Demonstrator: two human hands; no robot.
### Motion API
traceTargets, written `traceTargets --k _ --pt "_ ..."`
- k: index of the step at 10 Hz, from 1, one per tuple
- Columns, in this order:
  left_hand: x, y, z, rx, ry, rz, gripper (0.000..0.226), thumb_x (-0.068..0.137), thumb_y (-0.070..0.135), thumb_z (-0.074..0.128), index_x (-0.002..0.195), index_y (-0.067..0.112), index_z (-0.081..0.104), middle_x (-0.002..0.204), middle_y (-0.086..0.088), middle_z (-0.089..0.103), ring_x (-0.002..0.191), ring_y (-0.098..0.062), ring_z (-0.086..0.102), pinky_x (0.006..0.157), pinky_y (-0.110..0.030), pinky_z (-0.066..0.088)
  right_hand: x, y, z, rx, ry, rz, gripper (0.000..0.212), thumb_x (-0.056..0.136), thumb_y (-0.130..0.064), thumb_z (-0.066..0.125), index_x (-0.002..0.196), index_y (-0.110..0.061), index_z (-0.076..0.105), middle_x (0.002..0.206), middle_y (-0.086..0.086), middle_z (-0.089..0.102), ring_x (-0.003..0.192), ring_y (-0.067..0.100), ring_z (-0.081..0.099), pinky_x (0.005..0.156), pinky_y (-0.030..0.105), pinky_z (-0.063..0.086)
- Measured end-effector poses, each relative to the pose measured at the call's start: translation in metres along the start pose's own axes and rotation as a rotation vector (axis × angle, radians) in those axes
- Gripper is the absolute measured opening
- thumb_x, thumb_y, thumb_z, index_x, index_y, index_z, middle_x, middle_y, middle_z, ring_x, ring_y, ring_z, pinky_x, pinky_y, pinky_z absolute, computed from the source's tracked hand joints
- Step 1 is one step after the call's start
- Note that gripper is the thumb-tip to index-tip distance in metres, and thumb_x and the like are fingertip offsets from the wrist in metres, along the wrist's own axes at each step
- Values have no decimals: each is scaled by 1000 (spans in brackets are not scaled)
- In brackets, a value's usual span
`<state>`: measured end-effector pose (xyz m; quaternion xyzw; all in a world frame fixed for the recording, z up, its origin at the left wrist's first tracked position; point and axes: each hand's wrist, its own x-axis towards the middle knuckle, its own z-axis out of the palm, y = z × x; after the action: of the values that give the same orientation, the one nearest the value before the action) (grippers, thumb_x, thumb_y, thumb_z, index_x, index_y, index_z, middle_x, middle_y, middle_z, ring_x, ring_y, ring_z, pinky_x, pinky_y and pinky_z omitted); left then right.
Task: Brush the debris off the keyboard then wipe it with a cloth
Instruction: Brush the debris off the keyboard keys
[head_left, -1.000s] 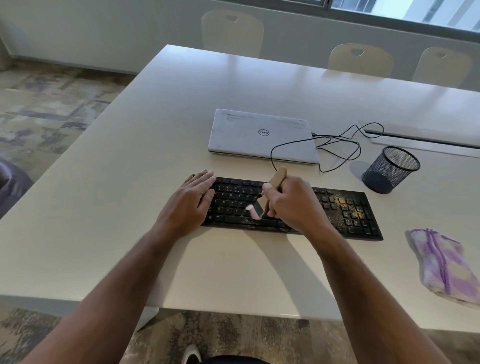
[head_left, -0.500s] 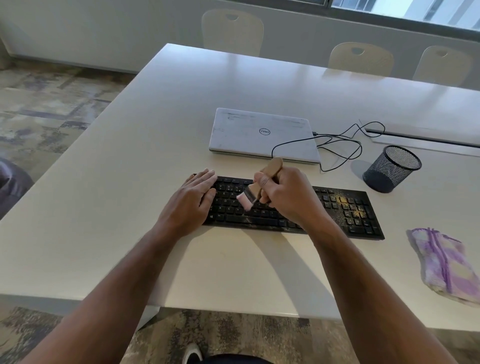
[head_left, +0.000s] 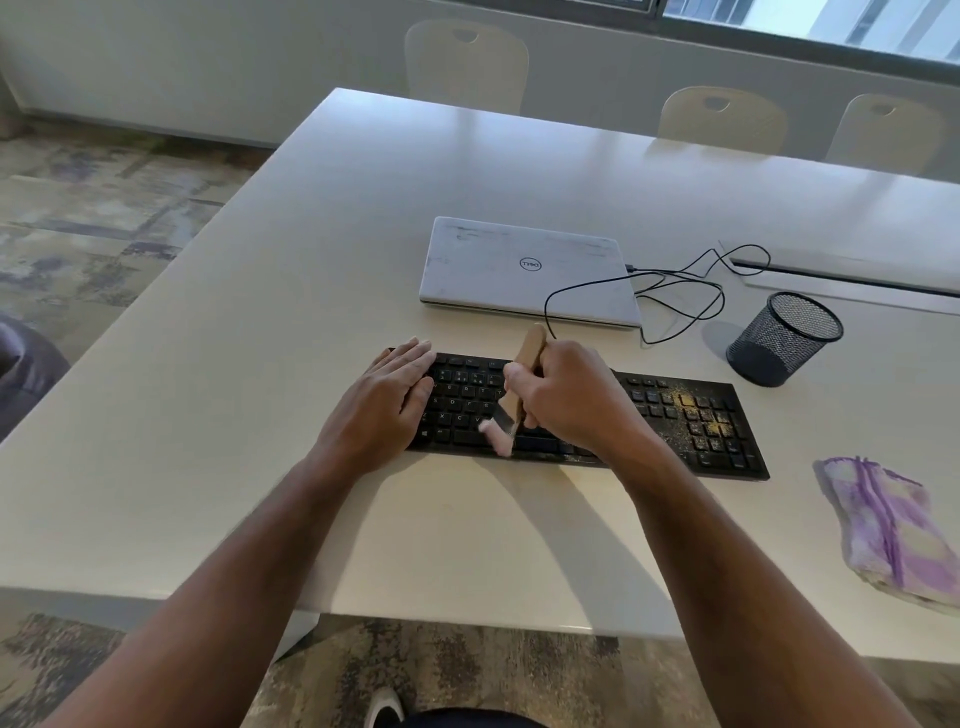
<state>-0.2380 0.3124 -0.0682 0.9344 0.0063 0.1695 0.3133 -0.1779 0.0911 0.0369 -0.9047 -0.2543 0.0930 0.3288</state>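
Note:
A black keyboard (head_left: 680, 415) lies on the white table (head_left: 260, 415), with yellowish debris scattered over its right end. My left hand (head_left: 384, 405) rests flat on the keyboard's left end, fingers straight. My right hand (head_left: 566, 400) grips a small brush (head_left: 527, 358) by its wooden handle. The pale bristles touch the keys near the front edge, left of the middle. A purple and white cloth (head_left: 893, 530) lies folded on the table at the right, apart from both hands.
A closed white laptop (head_left: 519, 265) sits behind the keyboard, with a black cable (head_left: 675, 291) looping to its right. A black mesh cup (head_left: 779, 338) stands at the right rear. Chairs line the table's far side.
The brush has swept from the upper key rows down toward the keyboard's front edge. My left hand has stayed in place on the left end.

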Motion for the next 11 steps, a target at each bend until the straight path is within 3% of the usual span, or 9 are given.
traceTargets --k 1,2,3,4,6,8,9,10,11 --pt "0 0 0 3 0 -5 52 102 27 39 147 4 51 155 -8 47 149 -10 31 123 -20 14 5 -1 -3 57 36 -50 28 106 -28 61 90 -8 73 70 5 72 63 27 66 64 40 54" --pt "0 1 -1 0 -1 -5 53 98 19 35 147 3 50 155 -8 46 150 -9 30 123 -19 13 8 -5 1 125 -80 -137 14 104 -25 66 96 -16 72 79 -5 73 69 13 70 71 32 57" --pt "0 2 -2 4 -11 -5 59 91 12 34 148 2 49 156 -8 45 150 -9 29 124 -19 12 15 -6 2 68 -201 -182 20 104 -24 66 85 -18 66 92 3 76 72 16 70 76 40 60" --pt "0 1 -2 -2 -9 -11 63 87 10 34 147 2 49 156 -9 45 150 -10 29 123 -18 11 22 -2 -11 -35 -262 -149 21 103 -26 67 84 -17 68 85 -2 74 68 10 63 80 44 58" --pt "-1 0 0 -11 -1 -8 63 87 10 33 147 2 49 156 -8 45 150 -9 29 124 -19 12 14 22 -46 -141 -263 -8 25 103 -30 68 84 -14 69 63 -10 64 57 -3 59 68 33 46" --pt "0 0 0 -7 0 -3 63 87 9 33 146 2 50 156 -8 45 150 -10 30 124 -21 13 2 40 -80 -386 -233 75 26 101 -35 67 84 -16 68 81 1 69 78 23 66 78 40 54" --pt "0 0 0 -4 2 -4 63 87 9 33 147 2 50 156 -8 45 150 -9 30 124 -21 13 -1 31 -75 -225 -174 6 28 101 -32 69 79 -14 70 73 6 71 67 22 64 71 41 54" --pt "0 -1 1 4 0 -7 63 87 9 33 147 2 50 156 -8 45 150 -8 29 125 -24 14 -1 16 -45 51 -111 -92 17 102 -25 69 87 -19 74 75 4 75 71 30 71 76 48 59" --pt "0 -2 1 2 -1 -9 64 86 10 33 147 3 50 156 -8 45 150 -8 29 126 -27 16 5 8 -15 44 -65 -110 20 103 -29 66 92 -17 76 73 2 73 65 27 67 70 44 57"
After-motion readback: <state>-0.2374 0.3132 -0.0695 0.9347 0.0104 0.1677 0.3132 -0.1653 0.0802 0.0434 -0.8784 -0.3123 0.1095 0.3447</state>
